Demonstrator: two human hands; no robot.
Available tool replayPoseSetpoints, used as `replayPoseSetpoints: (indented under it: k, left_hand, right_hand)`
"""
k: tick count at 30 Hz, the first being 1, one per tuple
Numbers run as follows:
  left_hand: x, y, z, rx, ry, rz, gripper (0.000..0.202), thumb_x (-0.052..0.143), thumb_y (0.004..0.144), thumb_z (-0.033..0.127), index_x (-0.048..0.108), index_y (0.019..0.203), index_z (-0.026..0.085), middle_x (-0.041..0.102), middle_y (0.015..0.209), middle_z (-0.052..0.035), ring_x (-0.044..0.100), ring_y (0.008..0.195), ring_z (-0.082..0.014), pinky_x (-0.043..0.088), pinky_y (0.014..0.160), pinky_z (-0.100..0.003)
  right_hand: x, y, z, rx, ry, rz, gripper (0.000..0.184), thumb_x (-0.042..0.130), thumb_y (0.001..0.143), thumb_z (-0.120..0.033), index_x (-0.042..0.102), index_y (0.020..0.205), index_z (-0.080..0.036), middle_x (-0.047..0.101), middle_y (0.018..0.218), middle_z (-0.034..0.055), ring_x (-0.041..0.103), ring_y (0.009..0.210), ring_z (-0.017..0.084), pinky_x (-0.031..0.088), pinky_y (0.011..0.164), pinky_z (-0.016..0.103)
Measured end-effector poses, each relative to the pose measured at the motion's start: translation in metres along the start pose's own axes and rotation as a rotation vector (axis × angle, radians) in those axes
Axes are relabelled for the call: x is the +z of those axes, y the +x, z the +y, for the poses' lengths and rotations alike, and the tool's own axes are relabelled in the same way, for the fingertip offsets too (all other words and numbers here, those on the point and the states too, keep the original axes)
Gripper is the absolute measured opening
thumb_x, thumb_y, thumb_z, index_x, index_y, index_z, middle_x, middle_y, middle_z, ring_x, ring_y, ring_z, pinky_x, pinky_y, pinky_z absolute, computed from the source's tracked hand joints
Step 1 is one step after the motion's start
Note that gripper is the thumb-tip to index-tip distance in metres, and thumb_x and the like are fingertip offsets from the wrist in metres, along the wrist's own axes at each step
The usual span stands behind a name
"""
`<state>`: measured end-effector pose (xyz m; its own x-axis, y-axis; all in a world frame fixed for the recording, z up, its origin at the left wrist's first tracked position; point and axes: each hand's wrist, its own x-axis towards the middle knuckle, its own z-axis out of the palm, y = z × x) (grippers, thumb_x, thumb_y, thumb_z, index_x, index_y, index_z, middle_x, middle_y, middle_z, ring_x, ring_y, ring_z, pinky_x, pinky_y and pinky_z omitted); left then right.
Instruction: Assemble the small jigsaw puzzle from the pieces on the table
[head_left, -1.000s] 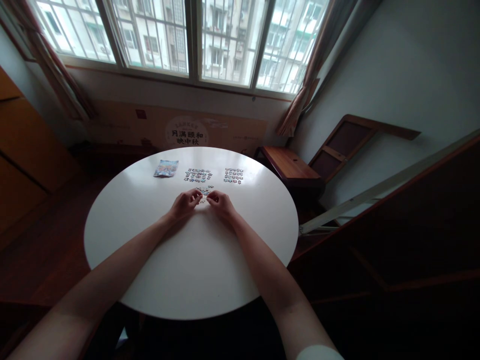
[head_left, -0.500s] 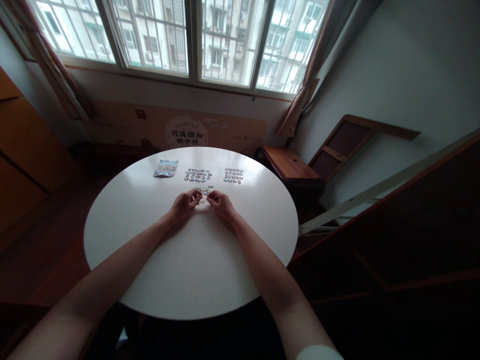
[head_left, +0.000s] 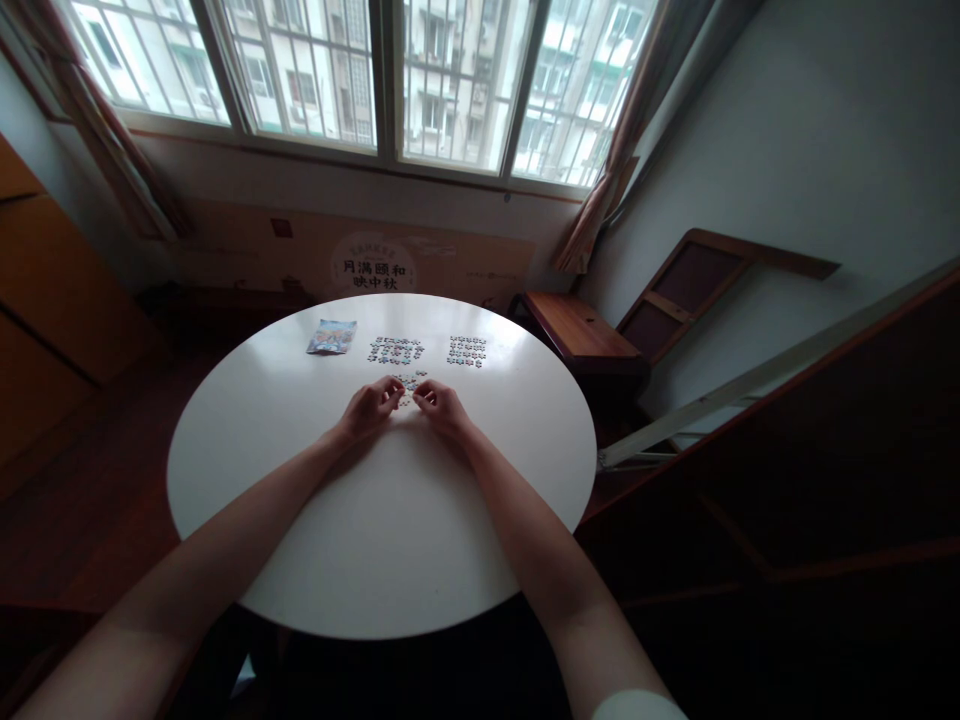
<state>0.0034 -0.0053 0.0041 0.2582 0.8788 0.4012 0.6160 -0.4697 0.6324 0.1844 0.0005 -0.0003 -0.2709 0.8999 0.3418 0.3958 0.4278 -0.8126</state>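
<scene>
Puzzle cluster (head_left: 410, 381) toward the counter's (head_left: 375, 560) far edge, left hand (head_left: 367, 408) and right hand (head_left: 444, 405) curled against it; I cannot tell what either grip holds. I'd keep it flat, pressing lightly.

You had the small cluster of puzzle pieces (head_left: 410, 382) lying flat on the white table (head_left: 375, 540), just far of centre. Pieces were tiny, multicoloured, closely grouped; interlocking could not be determined.
</scene>
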Motion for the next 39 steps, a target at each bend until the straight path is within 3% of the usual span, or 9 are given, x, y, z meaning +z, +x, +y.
replayPoseSetpoints:
  k: [11,39]
  left_hand:
    - [-0.0001,0.0001,0.0002,-0.022,0.021,0.007,0.024,0.048,0.087,0.038,0.060,0.094,0.019,0.065,0.066,0.0004,0.058,0.054,-0.0137,0.041,0.055,-0.023]
    - [-0.0004,-0.0008,0.0016,-0.022,0.034,0.010,0.024,0.046,0.088,0.038,0.059,0.095,0.019,0.066,0.066,0.0002,0.060,0.057,-0.0145,0.041,0.055,-0.023]
  right_hand:
    - [0.0009,0.0022,0.0048,-0.012,0.017,0.005,0.014,0.055,0.080,-0.029,0.061,0.083,-0.017,0.064,0.076,0.0011,0.057,0.064,0.012,0.045,0.061,0.024]
    - [0.0015,0.0014,0.0043,-0.002,0.005,0.001,0.012,0.054,0.081,-0.027,0.061,0.084,-0.017,0.064,0.076,0.0007,0.057,0.066,0.012,0.045,0.063,0.023]
